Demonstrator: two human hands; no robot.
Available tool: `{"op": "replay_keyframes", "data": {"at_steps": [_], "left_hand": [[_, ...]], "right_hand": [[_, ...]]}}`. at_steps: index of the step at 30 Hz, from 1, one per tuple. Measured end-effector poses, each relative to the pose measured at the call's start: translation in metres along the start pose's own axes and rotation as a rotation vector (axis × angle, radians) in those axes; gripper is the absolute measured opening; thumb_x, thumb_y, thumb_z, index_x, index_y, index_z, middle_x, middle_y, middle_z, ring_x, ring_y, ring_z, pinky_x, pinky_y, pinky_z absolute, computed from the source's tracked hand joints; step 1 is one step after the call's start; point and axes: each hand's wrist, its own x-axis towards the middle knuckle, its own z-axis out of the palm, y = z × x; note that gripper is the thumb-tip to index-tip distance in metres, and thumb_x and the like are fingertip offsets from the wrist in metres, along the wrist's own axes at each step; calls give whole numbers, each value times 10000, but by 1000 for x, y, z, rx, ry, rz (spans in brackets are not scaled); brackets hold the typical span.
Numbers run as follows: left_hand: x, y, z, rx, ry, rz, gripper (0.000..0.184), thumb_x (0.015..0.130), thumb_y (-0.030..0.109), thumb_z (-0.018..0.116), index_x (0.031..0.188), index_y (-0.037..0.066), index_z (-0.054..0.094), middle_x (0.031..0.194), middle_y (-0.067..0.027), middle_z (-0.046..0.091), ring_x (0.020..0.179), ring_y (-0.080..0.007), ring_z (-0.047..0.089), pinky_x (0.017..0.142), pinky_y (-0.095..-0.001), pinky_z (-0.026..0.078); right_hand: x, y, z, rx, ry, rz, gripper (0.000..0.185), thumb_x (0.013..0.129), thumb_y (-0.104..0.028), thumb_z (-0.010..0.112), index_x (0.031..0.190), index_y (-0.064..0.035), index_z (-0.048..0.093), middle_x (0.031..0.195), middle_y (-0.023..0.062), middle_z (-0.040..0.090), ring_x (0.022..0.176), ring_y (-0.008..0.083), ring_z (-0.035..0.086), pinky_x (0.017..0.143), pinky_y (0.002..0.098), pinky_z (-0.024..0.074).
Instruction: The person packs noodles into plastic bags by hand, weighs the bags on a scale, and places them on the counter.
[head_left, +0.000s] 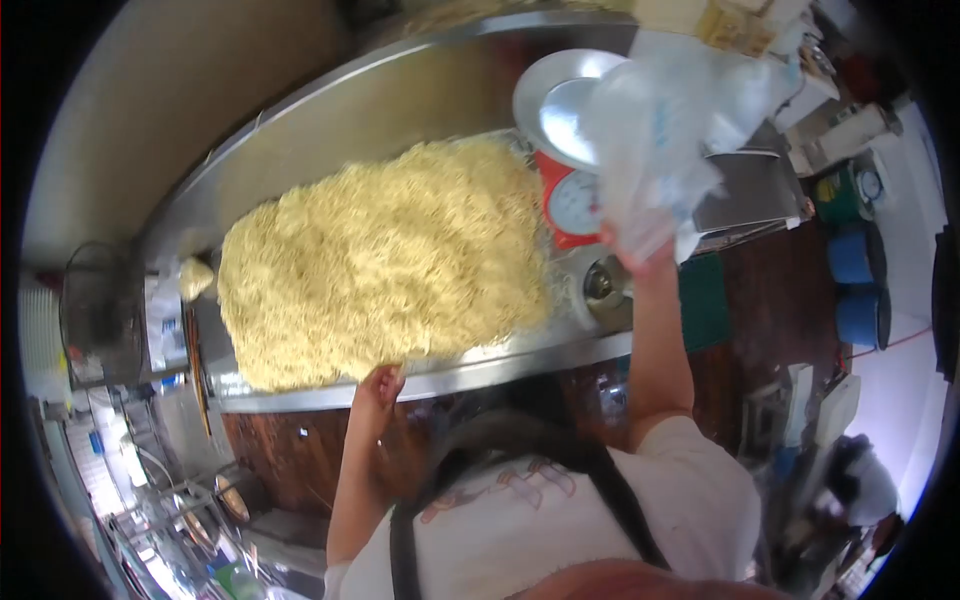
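Observation:
A large heap of pale yellow noodles (380, 260) lies on a metal table (450, 376). My left hand (381, 385) is at the heap's near edge by the table rim, its fingers curled together; whatever they may hold is too small to make out. Over on the right, my right hand (645, 250) grips a translucent plastic bag (650, 140), blurred by motion. The bag is in front of a red scale (572, 204) with a round dial, topped by a shiny metal pan (568, 105).
A round metal container (604, 290) is beside the scale. A fan (102, 312) stands at the far left. Blue stools (858, 285) and a green scale (848, 193) are at the right. Another person (862, 485) is at the lower right.

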Motion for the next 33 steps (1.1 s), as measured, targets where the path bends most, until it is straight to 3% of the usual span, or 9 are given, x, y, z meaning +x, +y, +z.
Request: {"op": "replay_keyframes", "data": {"at_steps": [2, 8, 11, 14, 15, 18, 22, 28, 33], "left_hand": [[-2, 2, -11, -190, 10, -6, 334, 1007, 254, 601, 1204, -16, 604, 863, -59, 618, 815, -136, 591, 765, -278, 493], [-24, -28, -68, -915, -27, 40, 664, 1003, 598, 443, 1241, -3, 596, 1035, -103, 652, 921, -194, 625, 843, -355, 517], [-64, -39, -115, -1132, -21, -176, 561, 984, 503, 574, 1247, 8, 596, 1037, -97, 668, 915, -192, 640, 842, -345, 520], [-95, -112, -159, -876, -123, -26, 400, 937, 303, 686, 1212, 20, 620, 965, -67, 678, 849, -162, 644, 789, -313, 530], [-116, -131, -174, -665, 71, 4, 298, 869, 106, 688, 1151, 21, 643, 879, -33, 672, 725, -120, 625, 664, -277, 520], [-139, -275, -191, -606, 486, -88, 204, 867, 49, 631, 1068, 17, 652, 799, -22, 645, 631, -98, 583, 543, -263, 479], [-195, -379, -261, -905, 916, -206, 150, 897, -4, 535, 1010, 29, 627, 696, -4, 576, 539, -68, 483, 481, -232, 421], [-223, -461, -330, -1039, 1109, -243, 135, 929, 22, 530, 1037, 44, 609, 736, 66, 515, 631, -30, 445, 535, -205, 331], [-217, -462, -355, -898, 1154, -367, 85, 958, 102, 548, 1009, 57, 600, 687, 68, 486, 541, -26, 421, 461, -209, 305]], "right_hand": [[-28, 60, 34, -104, -155, 248, 469, 892, -360, 671, 1301, -149, 581, 1204, 41, 653, 926, 229, 658, 774, 404, 544], [-49, 169, 191, -1147, -661, 608, 195, 869, -109, 724, 1058, -64, 719, 893, 18, 700, 877, 69, 619, 738, 290, 496], [-73, 249, 256, -1163, -906, 463, 180, 824, -86, 736, 992, -30, 706, 829, 44, 656, 779, 186, 623, 717, 333, 494], [-98, 325, 317, -1321, -1120, 226, 150, 807, -92, 735, 943, -36, 706, 862, 56, 654, 838, 268, 619, 744, 362, 502], [-106, 349, 338, -1375, -1166, 134, 126, 808, -104, 730, 914, -40, 707, 874, 63, 655, 869, 294, 620, 753, 372, 505], [-131, 421, 387, -1249, -1131, 75, 263, 808, -89, 733, 1069, -81, 696, 1096, 93, 636, 1083, 314, 576, 909, 417, 482], [-147, 509, 426, -1326, -1024, 190, 542, 802, -80, 736, 1317, -112, 570, 1309, 136, 529, 1220, 357, 485, 1047, 449, 416], [-132, 608, 441, -1548, -1009, 142, 661, 800, -100, 750, 1405, -95, 483, 1346, 197, 490, 1239, 392, 472, 1053, 444, 424], [-66, 718, 429, -1709, -960, 28, 685, 809, -136, 732, 1436, -98, 461, 1370, 238, 471, 1205, 403, 503, 961, 499, 474]]}}
